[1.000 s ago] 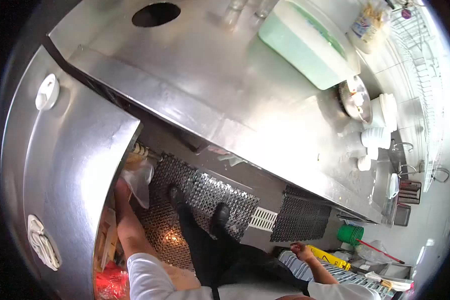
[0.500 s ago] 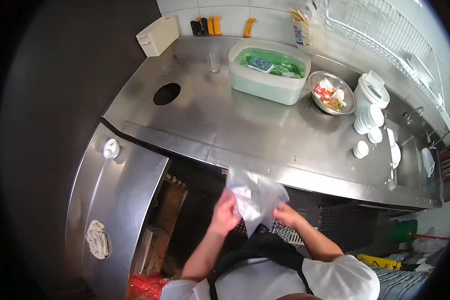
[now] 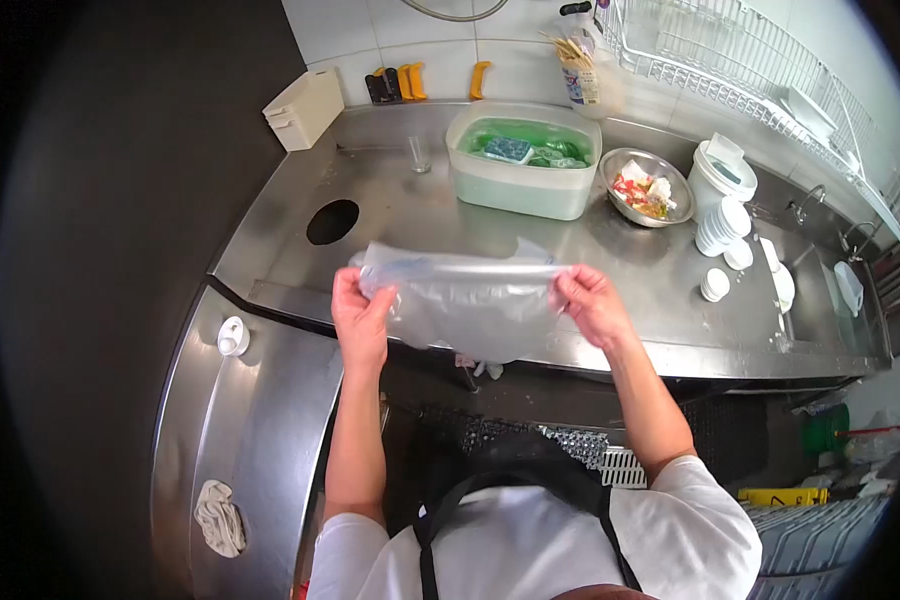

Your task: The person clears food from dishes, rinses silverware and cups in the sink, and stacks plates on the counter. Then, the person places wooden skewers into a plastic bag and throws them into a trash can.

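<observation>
Lifted higher and spread wider since half a second ago, when it hung bunched between the hands, the thin, translucent plastic bag (image 3: 470, 312) is now stretched across in front of the person, above the front edge of the long stainless-steel counter (image 3: 630, 290). The left hand (image 3: 363, 312) has thumb and fingers closed on the bag's upper left corner, and the right hand (image 3: 595, 308) pinches its upper right corner, so the top edge runs nearly straight between them while the rest droops below. Behind the bag, on the counter, stands a pale rectangular plastic tub (image 3: 520, 190) of green liquid with a blue sponge (image 3: 508, 150) in it; a clear drinking glass (image 3: 419, 156) is just to its left, and a round steel bowl (image 3: 638, 216) of red and white scraps (image 3: 645, 190) just to its right. Farther right are a white plastic bucket (image 3: 710, 186) and stacked white bowls (image 3: 718, 230). On the lower steel worktop (image 3: 280, 430) at left sit a small white cup (image 3: 233, 342) and a crumpled off-white cloth (image 3: 219, 520).
</observation>
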Motion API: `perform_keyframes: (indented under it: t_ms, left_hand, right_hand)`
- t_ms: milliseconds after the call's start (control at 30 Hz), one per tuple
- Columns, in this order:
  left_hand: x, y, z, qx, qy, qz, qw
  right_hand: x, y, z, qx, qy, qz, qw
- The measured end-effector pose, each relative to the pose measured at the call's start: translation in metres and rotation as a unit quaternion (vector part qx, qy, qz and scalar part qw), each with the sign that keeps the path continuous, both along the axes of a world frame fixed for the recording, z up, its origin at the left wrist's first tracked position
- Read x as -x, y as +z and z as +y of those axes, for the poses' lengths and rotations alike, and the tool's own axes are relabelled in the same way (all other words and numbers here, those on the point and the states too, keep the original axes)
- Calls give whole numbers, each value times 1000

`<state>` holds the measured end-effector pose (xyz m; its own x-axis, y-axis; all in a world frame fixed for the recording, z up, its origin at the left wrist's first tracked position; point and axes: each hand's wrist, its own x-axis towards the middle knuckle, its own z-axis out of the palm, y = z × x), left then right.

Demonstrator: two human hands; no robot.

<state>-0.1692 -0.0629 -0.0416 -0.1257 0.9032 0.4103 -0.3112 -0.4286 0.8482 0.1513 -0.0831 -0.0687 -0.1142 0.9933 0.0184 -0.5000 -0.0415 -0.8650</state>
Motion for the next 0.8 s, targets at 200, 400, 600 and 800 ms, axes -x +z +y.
perform_keyframes:
  t_ms: [200, 400, 600, 800]
  left_hand:
    - [45, 8, 65, 65, -50, 206, 975]
    - [48, 2, 94, 151, -155, 482, 849]
    - [45, 14, 128, 127, -203, 428, 872]
    - [-19, 66, 104, -238, -164, 410, 865]
  right_hand:
    - [7, 40, 47, -94, -187, -225, 952]
    - [35, 10, 35, -66, -262, -241, 932]
    - [29, 25, 29, -56, -244, -251, 935]
    - [56, 94, 55, -188, 84, -543, 814]
